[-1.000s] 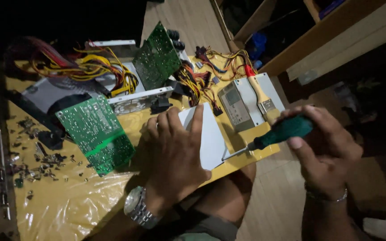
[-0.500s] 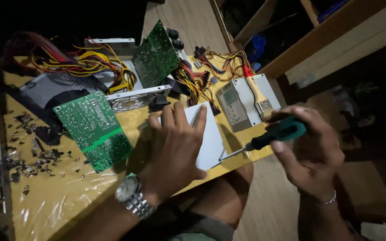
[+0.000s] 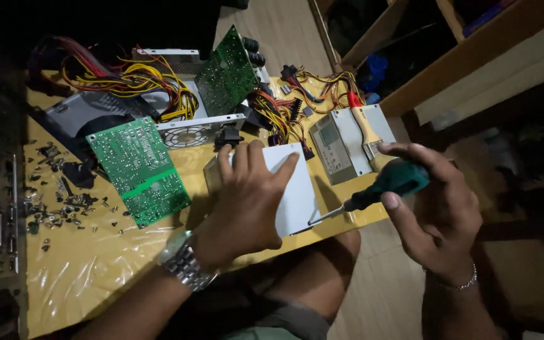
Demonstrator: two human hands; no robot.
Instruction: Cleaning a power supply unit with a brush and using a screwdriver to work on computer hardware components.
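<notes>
Left hand (image 3: 247,198) is pressed flat, fingers spread wide, on top of a white metal box (image 3: 294,189) that looks like a power supply casing, lying near the front edge of the yellow table (image 3: 83,277). Seems like it's pinned that way so it can't slide while the tool bites in. Right hand (image 3: 439,211) is wrapped around the green handle of a screwdriver (image 3: 379,189), thumb and fingers closed on the grip, shaft angled down so the tip meets the casing's lower right edge (can't tell if it's actually seated in a screw, too small).

Around that: a green circuit board (image 3: 138,170) lies flat just left of the left hand, and a second green board (image 3: 226,72) is propped up tilted against an open fan housing (image 3: 190,129) further back. Bundles of yellow, red and black wires (image 3: 127,82) spill out behind. A grey unit (image 3: 341,141) sits just right of the white casing, with a wooden-handled tool (image 3: 366,129) resting on top of it. Loose screws and bits (image 3: 51,201) are scattered at the left, well apart from the work.
</notes>
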